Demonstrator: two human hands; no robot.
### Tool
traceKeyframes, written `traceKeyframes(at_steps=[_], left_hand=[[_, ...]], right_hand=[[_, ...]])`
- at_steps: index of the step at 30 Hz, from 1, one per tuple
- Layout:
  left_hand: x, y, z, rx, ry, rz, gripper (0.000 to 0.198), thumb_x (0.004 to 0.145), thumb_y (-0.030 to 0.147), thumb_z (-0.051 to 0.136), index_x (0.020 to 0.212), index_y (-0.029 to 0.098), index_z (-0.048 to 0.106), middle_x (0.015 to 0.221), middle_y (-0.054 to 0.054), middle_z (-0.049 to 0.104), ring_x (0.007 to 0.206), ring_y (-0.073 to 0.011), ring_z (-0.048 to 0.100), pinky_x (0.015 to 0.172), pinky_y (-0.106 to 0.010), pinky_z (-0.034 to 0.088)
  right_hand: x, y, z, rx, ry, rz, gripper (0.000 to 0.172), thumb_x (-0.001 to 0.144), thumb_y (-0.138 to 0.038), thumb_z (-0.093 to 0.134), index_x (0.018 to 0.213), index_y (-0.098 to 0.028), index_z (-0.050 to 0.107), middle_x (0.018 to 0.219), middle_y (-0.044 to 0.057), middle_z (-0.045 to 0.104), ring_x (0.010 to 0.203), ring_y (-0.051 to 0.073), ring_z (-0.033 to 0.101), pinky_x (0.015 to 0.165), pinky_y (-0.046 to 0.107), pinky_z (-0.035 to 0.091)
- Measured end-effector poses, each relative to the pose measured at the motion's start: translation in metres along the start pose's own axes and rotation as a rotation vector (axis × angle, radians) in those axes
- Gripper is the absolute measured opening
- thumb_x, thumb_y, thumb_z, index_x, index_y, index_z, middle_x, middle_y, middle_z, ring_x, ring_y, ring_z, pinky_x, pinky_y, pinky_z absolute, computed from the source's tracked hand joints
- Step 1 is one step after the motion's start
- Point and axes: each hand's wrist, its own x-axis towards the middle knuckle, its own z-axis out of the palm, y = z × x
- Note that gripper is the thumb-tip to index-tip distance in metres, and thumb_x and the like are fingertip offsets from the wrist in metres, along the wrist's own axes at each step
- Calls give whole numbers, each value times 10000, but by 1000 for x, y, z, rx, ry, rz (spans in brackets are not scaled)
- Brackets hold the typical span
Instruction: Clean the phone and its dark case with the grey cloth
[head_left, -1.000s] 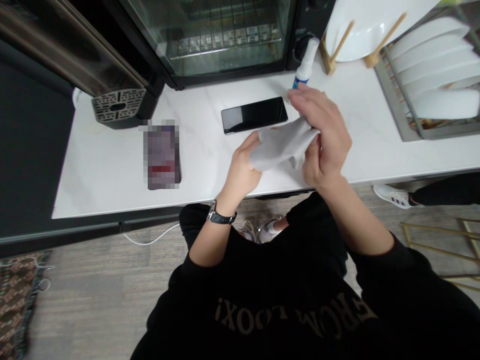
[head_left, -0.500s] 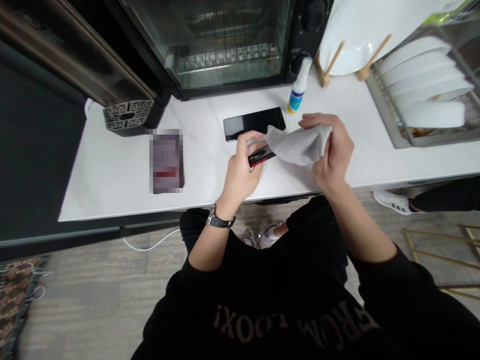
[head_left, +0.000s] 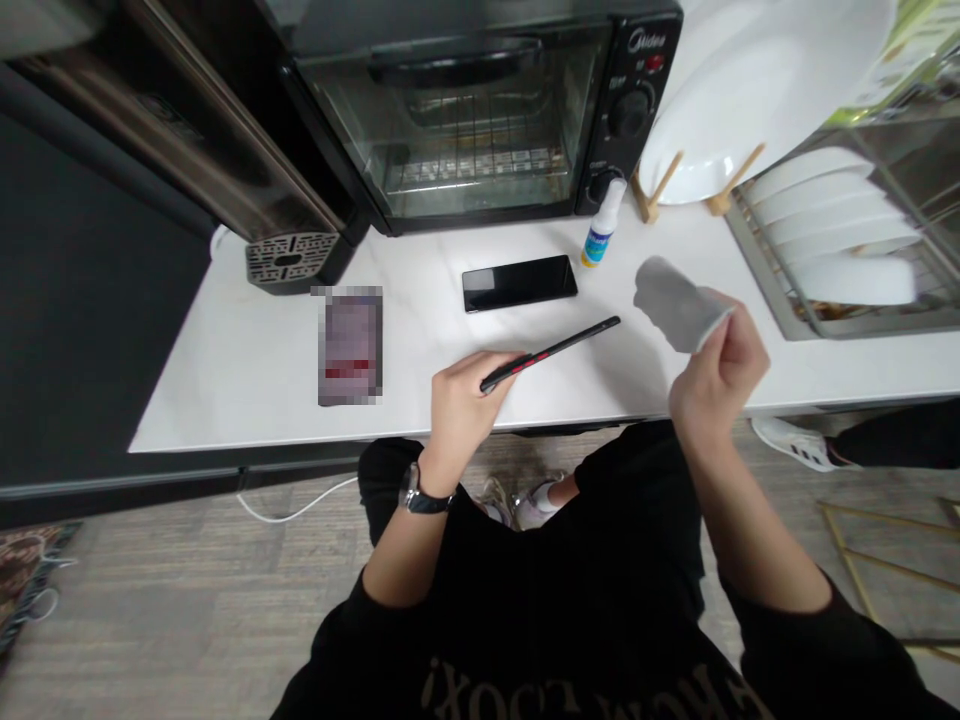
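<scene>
My left hand is closed on a black smartphone with red marks on its side, seen nearly edge-on above the counter. Pinched in my right hand is a grey cloth, hanging to the left and clear of the phone. Behind the held phone, a second black smartphone lies flat on the white counter. To its right a small white spray bottle with a blue and yellow label stands upright.
A toaster oven stands at the back, beside a coffee machine's drip tray. On the left lies a blurred-out dark rectangular object. White plates stand in a wooden holder, and white bowls sit in a rack at the right.
My right hand has moved right with the cloth, away from the phone. The phone in my left hand has turned edge-on and now shows its full length. The camera view has shifted slightly.
</scene>
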Motion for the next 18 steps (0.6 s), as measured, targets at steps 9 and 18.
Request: traceKeyframes(at_steps=[9,18], left_hand=[[-1,-9,2,44,-35,118,237,1056,270,603,864,220,733,817,-21,769,703,-174,723,639,-315,578],[-1,-8,0,29,-67,97,212,1039,209,606,878,208,745,907,-37,796,781,-167,744,703,-297,588]], right_hand=[[-61,-56,53,-203,-614,-606,713,1052,-103,471,1706,-299,264,1613,58,571,1582,224,443,1346,602,307],[-44,-42,49,-305,-535,-634,633,1040,-128,535,1642,-288,424,1479,67,707,1462,240,599,1320,545,374]])
